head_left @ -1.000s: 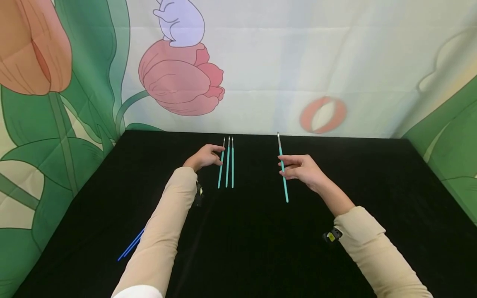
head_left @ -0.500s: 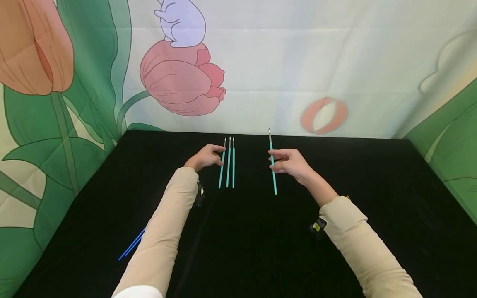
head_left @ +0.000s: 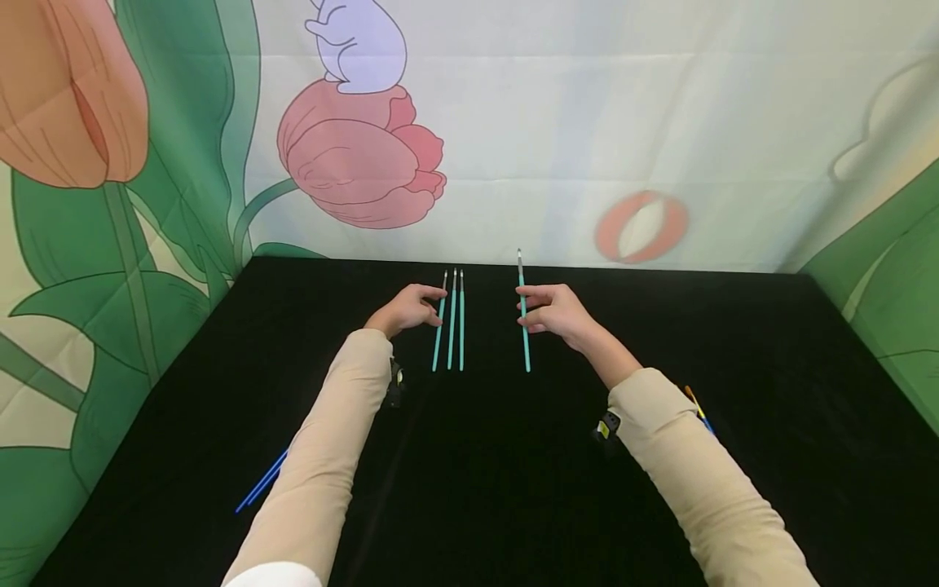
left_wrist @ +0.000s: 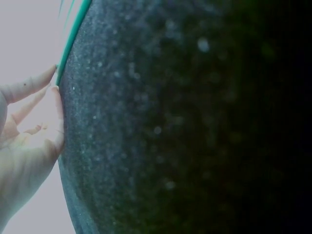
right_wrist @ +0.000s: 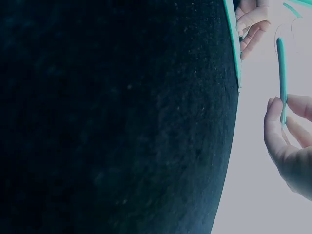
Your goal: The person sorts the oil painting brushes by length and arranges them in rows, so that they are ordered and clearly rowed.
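Observation:
Three turquoise paintbrushes lie side by side on the black cloth in the head view, metal ends pointing away. My left hand (head_left: 411,311) has thumb and fingertips on the leftmost paintbrush (head_left: 437,346), pinching it near its metal end. In the left wrist view, that paintbrush (left_wrist: 73,36) runs up from between the fingertips. The middle paintbrush (head_left: 451,334) and the right one (head_left: 461,334) lie untouched. Further right, my right hand (head_left: 559,312) holds another turquoise paintbrush (head_left: 526,346) between thumb and fingers, nearly parallel to the others. The right wrist view shows this held paintbrush (right_wrist: 282,68) clearly.
Blue thin handles (head_left: 260,483) lie at the left, partly under the left sleeve. A blue brush with a golden tip (head_left: 698,408) shows beside the right sleeve. A printed curtain (head_left: 513,147) hangs behind the black-covered table (head_left: 469,489).
My right hand has moved left and slightly away with its paintbrush, which has turned closer to parallel with the row. The blue brush by the right sleeve has come into view. My left hand stays put.

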Available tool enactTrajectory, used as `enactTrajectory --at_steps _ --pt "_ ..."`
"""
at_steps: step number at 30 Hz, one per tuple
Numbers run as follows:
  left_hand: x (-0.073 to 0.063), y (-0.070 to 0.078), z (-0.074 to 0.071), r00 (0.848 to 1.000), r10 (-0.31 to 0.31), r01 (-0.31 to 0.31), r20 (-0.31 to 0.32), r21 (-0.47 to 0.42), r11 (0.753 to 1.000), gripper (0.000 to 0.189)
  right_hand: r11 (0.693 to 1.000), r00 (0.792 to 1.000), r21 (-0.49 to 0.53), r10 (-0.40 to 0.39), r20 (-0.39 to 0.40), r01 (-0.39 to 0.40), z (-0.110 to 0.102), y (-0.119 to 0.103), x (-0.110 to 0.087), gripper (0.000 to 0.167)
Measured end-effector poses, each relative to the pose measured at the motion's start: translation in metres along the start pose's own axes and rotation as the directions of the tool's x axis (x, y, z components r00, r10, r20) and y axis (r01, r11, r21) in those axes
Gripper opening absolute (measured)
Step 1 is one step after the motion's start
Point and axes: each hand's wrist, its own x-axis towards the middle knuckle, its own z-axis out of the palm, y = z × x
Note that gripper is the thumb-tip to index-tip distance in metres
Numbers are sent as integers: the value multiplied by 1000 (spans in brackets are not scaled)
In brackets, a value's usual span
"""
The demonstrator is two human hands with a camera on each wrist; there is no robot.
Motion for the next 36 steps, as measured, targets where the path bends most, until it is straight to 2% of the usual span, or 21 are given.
enactTrajectory --at_steps 17,36 --pt "0 -2 -1 1000 -7 7 -6 -10 1000 61 1000 1000 -7 20 -2 -20 16 -5 23 60" --pt "0 -1 -1 1000 -9 9 1 -32 999 61 994 995 -47 97 -6 -97 35 1 43 59"
